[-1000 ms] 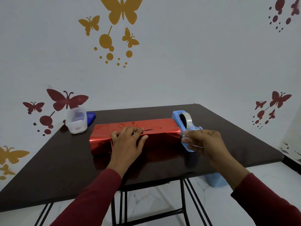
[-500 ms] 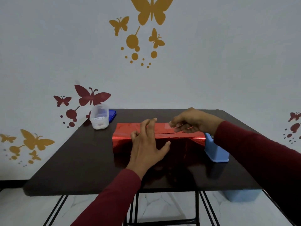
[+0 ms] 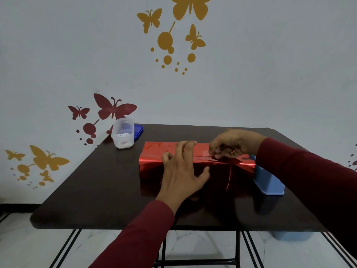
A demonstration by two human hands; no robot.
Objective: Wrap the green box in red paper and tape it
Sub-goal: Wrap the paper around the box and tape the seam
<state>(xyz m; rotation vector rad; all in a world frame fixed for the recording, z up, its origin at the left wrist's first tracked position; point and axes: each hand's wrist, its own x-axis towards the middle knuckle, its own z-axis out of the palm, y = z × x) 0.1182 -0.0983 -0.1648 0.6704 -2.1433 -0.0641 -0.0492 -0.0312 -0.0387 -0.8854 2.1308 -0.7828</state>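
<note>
Pale wall with gold and red butterfly stickers [image 3: 114, 109] filled the upper frame behind a dark table [image 3: 100, 190]. At the middle of the table lay the green box, fully covered by shiny red paper [image 3: 154, 161], so no green showed. Its long axis ran left to right across the frame, with the paper seam along the top face.

The left hand [image 3: 181, 171] rested over the near edge of the parcel at its centre. Its fingers [image 3: 185, 149] were spread and mostly straight, reaching onto the top and holding the overlap down. The right hand [image 3: 229, 144] sat just right of it on the top face. Its fingers [image 3: 216, 151] were drawn together, pinching a clear strip of tape [image 3: 204, 152] at the seam. The strip was faint and hard to make out.

The seam lay directly under both hands, and the right hand was the nearer to the untaped stretch. Judging from that, the next move would be pressing the strip flat leftward along the seam, toward the left hand.

A blue tape dispenser [image 3: 268, 180] stood touching the right end of the parcel. At the upper left of the table stood a clear plastic container [image 3: 122, 135], with a blue lid [image 3: 138, 130] just behind it.
</note>
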